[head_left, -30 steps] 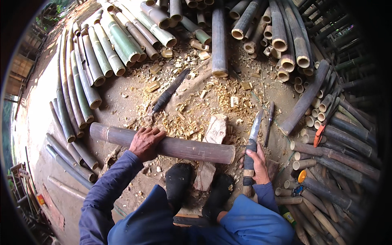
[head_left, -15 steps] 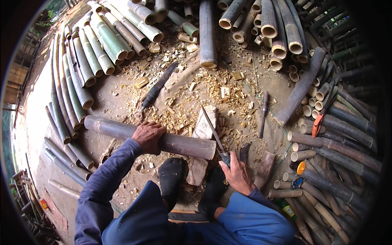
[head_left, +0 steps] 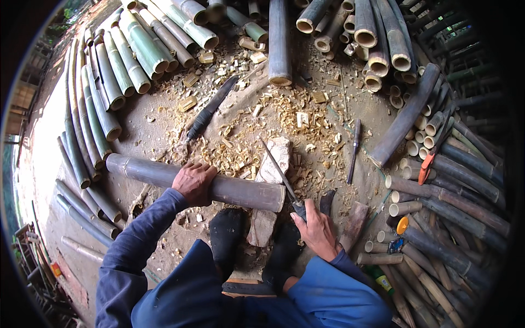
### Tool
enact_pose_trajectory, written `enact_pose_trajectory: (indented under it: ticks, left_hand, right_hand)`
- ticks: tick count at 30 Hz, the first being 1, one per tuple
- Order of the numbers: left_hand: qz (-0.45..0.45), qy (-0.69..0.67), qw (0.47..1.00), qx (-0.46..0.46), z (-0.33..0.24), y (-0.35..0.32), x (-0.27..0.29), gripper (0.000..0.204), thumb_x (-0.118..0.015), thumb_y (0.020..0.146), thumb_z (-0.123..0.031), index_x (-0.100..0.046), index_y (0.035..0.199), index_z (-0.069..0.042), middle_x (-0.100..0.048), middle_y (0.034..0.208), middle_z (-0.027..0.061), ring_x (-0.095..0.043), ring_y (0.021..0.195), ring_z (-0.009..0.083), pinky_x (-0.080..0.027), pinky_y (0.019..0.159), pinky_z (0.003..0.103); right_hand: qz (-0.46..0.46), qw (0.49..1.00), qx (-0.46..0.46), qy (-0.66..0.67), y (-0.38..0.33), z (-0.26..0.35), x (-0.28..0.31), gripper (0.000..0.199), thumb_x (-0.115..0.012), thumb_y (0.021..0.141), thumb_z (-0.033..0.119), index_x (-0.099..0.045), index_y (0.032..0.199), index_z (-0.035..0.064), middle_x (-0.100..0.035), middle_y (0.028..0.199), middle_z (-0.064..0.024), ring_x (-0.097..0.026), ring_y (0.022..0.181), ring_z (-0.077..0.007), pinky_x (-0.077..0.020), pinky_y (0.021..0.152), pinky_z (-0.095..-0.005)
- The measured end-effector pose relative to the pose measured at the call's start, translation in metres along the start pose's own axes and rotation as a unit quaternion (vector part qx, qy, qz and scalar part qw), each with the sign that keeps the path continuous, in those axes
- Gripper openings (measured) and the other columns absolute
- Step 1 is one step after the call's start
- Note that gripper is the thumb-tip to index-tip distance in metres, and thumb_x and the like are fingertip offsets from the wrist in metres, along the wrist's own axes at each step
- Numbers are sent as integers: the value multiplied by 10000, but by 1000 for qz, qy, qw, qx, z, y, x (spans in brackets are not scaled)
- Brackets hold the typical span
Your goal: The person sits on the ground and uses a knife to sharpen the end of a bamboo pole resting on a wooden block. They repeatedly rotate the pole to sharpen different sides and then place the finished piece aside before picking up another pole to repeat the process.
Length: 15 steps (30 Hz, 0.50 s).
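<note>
A thick dark bamboo pole (head_left: 240, 194) lies crosswise in front of me, its right end on a pale block (head_left: 271, 167). My left hand (head_left: 195, 183) is wrapped over the pole's middle from above, closed on it. Just right of the pole's cut end, my right hand (head_left: 318, 228) grips the dark handle of a narrow-bladed knife (head_left: 278, 168). The blade slants away and to the left, close by the cut end; whether it touches the rim I cannot tell. My dark-covered feet (head_left: 225, 235) stand on either side of the block.
Bamboo poles (head_left: 145, 41) fan out at the far left; more cut bamboo (head_left: 456, 202) is heaped along the right. A machete (head_left: 213, 106) and a slim dark tool (head_left: 355, 150) lie among shavings (head_left: 301, 104). An orange-handled tool (head_left: 426, 168) rests on the right pile.
The knife blade has swung a little to the left, its tip farther from me. My left hand keeps its hold on the bamboo pole, and the view has shifted slightly.
</note>
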State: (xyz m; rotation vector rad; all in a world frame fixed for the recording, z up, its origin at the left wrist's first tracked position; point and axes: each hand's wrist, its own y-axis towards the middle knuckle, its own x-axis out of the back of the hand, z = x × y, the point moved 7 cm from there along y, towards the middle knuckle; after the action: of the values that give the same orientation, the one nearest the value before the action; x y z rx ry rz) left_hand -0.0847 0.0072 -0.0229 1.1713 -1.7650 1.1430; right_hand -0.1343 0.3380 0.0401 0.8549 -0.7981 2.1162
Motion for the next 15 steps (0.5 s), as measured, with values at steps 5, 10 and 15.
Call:
enact_pose_trajectory:
  ticks: [5, 10, 15]
  left_hand:
    - [-99, 30, 995, -4, -7, -7, -2, 481, -813, 657, -229, -597, 1062, -86, -643, 1000, 127, -660, 1016, 348, -503, 923, 478]
    - [-102, 18, 995, -7, -10, -7, -2, 467, -800, 666, -228, -589, 1058, -86, -634, 1001, 128, -657, 1018, 351, -505, 923, 480]
    - [-101, 26, 995, 0, -5, -10, -1, 458, -794, 672, -232, -582, 1050, -85, -623, 994, 127, -655, 1020, 350, -502, 926, 481]
  right_hand:
    - [-147, 974, 167, 49, -11, 42, 31, 414, -703, 1038, 246, -532, 1318, -9, -692, 862, -267, -713, 747, -472, -564, 608, -506]
    - [4, 999, 2, -44, 5, 19, 4, 329, -702, 1034, 244, -526, 1171, 2, -699, 914, -271, -685, 761, -513, -545, 636, -562]
    - [-123, 980, 148, 57, -4, 66, 44, 328, -709, 1026, 241, -528, 1171, 8, -723, 957, -274, -723, 764, -477, -571, 615, -530]
